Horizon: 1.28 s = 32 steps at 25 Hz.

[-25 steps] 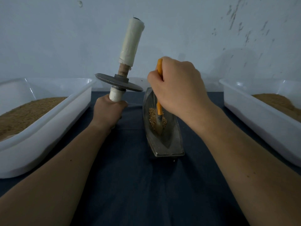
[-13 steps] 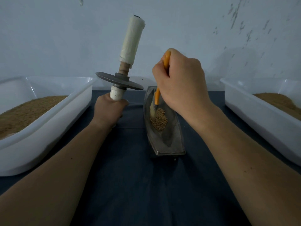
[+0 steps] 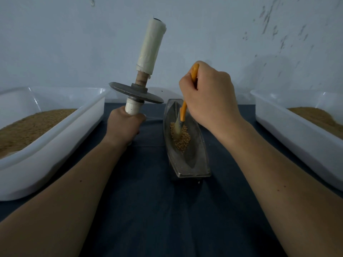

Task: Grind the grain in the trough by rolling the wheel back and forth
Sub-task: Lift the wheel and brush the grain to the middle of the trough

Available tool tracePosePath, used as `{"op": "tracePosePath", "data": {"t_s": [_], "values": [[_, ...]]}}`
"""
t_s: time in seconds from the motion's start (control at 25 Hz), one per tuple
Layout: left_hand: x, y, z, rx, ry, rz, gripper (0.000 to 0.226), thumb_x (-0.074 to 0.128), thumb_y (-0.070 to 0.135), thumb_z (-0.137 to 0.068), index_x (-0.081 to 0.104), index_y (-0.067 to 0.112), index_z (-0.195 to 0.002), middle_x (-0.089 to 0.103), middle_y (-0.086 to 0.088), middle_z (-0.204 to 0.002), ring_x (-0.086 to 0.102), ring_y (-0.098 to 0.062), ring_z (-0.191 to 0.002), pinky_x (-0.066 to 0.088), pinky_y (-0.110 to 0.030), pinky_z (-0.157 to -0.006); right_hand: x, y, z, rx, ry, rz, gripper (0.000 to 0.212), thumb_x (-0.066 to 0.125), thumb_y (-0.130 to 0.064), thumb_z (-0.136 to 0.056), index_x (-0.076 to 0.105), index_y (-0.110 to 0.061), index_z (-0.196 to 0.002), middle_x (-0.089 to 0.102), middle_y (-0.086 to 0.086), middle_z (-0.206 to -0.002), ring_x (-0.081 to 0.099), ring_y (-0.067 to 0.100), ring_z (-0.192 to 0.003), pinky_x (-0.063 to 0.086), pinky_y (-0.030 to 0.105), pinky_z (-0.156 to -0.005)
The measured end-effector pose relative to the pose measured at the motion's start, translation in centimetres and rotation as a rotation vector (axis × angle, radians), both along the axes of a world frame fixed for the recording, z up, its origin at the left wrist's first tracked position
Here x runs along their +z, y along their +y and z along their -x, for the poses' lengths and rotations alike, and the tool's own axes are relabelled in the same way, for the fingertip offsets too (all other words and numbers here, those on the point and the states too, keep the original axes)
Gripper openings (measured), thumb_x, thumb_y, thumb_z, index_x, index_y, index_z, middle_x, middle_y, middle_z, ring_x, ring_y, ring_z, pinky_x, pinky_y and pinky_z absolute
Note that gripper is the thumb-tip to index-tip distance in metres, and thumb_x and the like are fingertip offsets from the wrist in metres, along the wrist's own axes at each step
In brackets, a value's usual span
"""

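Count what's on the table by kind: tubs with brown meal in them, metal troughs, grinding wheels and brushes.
Tubs with brown meal: 2
Metal trough: 1
Grinding wheel: 1
Brush: 1
Total: 5

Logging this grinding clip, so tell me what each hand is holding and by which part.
Left hand grips the grinding wheel by its lower axle handle; right hand grips the orange-handled brush near the handle's top.
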State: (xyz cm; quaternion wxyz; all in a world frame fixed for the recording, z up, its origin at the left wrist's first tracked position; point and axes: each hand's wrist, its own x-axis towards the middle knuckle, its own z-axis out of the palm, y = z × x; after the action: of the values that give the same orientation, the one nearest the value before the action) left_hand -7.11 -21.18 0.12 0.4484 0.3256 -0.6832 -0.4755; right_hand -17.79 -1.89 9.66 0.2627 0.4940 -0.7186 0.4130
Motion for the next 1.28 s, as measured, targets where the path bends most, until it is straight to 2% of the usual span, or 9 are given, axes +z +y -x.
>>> {"op": "tracePosePath", "data": {"t_s": [0.16,0.44,0.6,0.76,0.88,0.96,1.08,1.2,1.28], "values": [[0.0,0.1,0.0,-0.006,-0.008,0.0,0.021,0.074,0.029,-0.074,0.061,0.015,-0.083,0.059,-0.004,-0.062,0.055,-0.015,-0.052,0.049,-0.033,-0.053,0.0,0.0,0.5,-0.004,0.0,0.058,0.027,0.047,-0.025,-0.104,0.054,-0.009,-0.083,0.058,0.009,-0.066,0.058,0.024,-0.057,0.053,0.043,-0.056],[0.0,0.1,0.0,0.001,-0.007,0.005,0.022,0.074,0.03,-0.071,0.061,0.014,-0.08,0.058,-0.005,-0.06,0.055,-0.017,-0.052,0.049,-0.035,-0.055,-1.4,-1.0,2.4,-0.007,-0.045,0.125,0.027,0.048,-0.028,-0.106,0.05,-0.016,-0.082,0.052,-0.004,-0.059,0.053,0.011,-0.05,0.048,0.028,-0.049],[0.0,0.1,0.1,0.012,0.001,0.007,0.019,0.075,0.027,-0.073,0.062,0.015,-0.08,0.058,-0.001,-0.06,0.055,-0.013,-0.05,0.048,-0.03,-0.051,-2.8,-1.4,3.6,-0.014,-0.135,0.037,0.028,0.047,-0.029,-0.107,0.053,-0.011,-0.086,0.058,0.002,-0.064,0.059,0.014,-0.055,0.054,0.035,-0.056],[0.0,0.1,0.1,0.018,-0.012,0.013,0.019,0.075,0.026,-0.076,0.062,0.014,-0.084,0.061,-0.005,-0.066,0.057,-0.013,-0.053,0.05,-0.03,-0.05,-2.1,-1.0,4.1,-0.01,-0.149,0.139,0.026,0.047,-0.026,-0.105,0.053,-0.01,-0.085,0.055,0.002,-0.063,0.053,0.015,-0.053,0.047,0.031,-0.051],[0.1,0.2,0.0,0.016,-0.016,0.014,0.018,0.075,0.024,-0.078,0.063,0.016,-0.088,0.063,-0.007,-0.073,0.059,-0.016,-0.06,0.05,-0.029,-0.053,-1.1,-0.7,3.9,0.022,-0.124,0.231,0.025,0.047,-0.026,-0.105,0.053,-0.011,-0.086,0.052,-0.001,-0.061,0.052,0.01,-0.055,0.043,0.023,-0.049],[0.1,0.3,0.0,0.017,-0.011,0.017,0.017,0.075,0.023,-0.078,0.062,0.015,-0.086,0.062,-0.007,-0.07,0.058,-0.016,-0.058,0.051,-0.031,-0.054,-1.1,-0.5,3.6,0.023,-0.085,0.189,0.024,0.047,-0.026,-0.106,0.051,-0.014,-0.085,0.05,-0.003,-0.06,0.05,0.01,-0.052,0.041,0.021,-0.048],[0.1,0.3,0.0,0.018,-0.017,0.02,0.017,0.075,0.024,-0.077,0.062,0.015,-0.083,0.06,-0.005,-0.064,0.056,-0.015,-0.054,0.051,-0.034,-0.054,-1.0,-0.3,3.5,0.014,-0.076,0.12,0.027,0.047,-0.026,-0.106,0.049,-0.014,-0.082,0.051,-0.001,-0.061,0.049,0.012,-0.05,0.043,0.026,-0.05],[0.0,0.1,0.0,0.016,-0.023,0.009,0.02,0.076,0.026,-0.076,0.062,0.014,-0.084,0.06,-0.005,-0.062,0.057,-0.016,-0.054,0.051,-0.036,-0.055,-0.2,0.1,4.0,0.027,-0.146,0.232,0.024,0.047,-0.026,-0.105,0.053,-0.014,-0.084,0.053,-0.003,-0.061,0.052,0.007,-0.053,0.041,0.018,-0.049],[0.0,0.1,0.1,0.022,-0.029,0.005,0.021,0.076,0.027,-0.075,0.063,0.014,-0.084,0.061,-0.004,-0.061,0.058,-0.017,-0.054,0.052,-0.037,-0.056,0.0,0.7,4.8,0.06,-0.255,0.295,0.023,0.048,-0.028,-0.102,0.058,-0.015,-0.086,0.059,-0.001,-0.062,0.059,0.008,-0.056,0.044,0.018,-0.051]]}}
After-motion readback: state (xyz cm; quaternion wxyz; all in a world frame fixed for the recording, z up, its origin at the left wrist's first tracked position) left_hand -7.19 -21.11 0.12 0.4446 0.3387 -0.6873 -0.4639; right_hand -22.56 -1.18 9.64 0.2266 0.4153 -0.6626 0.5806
